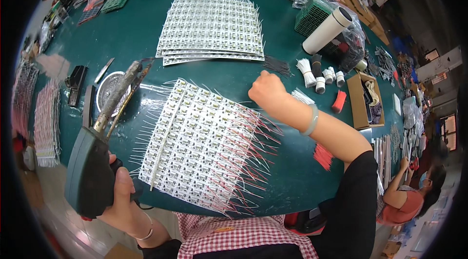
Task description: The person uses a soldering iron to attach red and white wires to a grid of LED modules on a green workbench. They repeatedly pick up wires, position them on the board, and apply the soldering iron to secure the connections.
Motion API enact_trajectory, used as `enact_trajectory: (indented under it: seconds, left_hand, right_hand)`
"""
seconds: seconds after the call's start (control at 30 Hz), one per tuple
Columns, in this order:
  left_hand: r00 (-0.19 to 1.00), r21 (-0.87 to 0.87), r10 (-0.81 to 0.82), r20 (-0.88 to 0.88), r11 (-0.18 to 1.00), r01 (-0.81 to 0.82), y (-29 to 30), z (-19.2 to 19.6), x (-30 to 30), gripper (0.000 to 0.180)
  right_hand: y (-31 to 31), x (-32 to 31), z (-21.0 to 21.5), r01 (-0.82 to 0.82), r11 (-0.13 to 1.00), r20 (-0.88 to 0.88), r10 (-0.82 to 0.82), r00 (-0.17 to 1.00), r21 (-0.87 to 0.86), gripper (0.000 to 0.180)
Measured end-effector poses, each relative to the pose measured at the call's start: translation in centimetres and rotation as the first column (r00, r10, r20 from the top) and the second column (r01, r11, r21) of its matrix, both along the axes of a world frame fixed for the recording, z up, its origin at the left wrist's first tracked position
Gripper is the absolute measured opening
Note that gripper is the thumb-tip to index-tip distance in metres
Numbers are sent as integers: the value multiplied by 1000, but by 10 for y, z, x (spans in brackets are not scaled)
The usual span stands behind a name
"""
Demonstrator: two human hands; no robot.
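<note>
My left hand (pixel 123 199) grips a dark soldering gun (pixel 87 173), its metal barrel and thin brass-coloured tube slanting up and away past a round foil-like dish (pixel 101 97). In front of me lies a white circuit board panel (pixel 195 134) carrying rows of small parts. Red and white wires stick out along its right side, with pale wires on the left. A thin white strip (pixel 168 137) crosses its left part. My right hand (pixel 267 89) is closed above the panel's far right corner, close to some short black wires (pixel 277 65); whatever its fingers hold is hidden.
Behind the panel sits a stack of similar white boards (pixel 209 27). At right are a pale flask (pixel 327 29), white wire bundles (pixel 306 72), red wires (pixel 322 155) and a cardboard box (pixel 358 103). A knife (pixel 104 70) lies left. Another person (pixel 407 198) works far right.
</note>
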State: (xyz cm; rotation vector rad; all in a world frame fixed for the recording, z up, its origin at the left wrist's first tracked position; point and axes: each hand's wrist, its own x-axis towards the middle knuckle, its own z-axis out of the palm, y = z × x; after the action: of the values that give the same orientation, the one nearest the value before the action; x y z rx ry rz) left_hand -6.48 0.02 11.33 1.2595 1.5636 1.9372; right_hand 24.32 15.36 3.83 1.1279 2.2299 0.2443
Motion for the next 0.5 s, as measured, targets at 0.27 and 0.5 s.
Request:
enact_trajectory:
  seconds: [0.27,0.5]
  left_hand:
    - [992,-170,-117,40,978,122,-2,-26,-4,45]
    - [970,-364,-131,205,910,200,1,-45,30,46]
  right_hand:
    - [-10,10,9,-26,987,-244,65,967,161,14]
    - [-45,3,-11,159,971,-790,46,611,180,16]
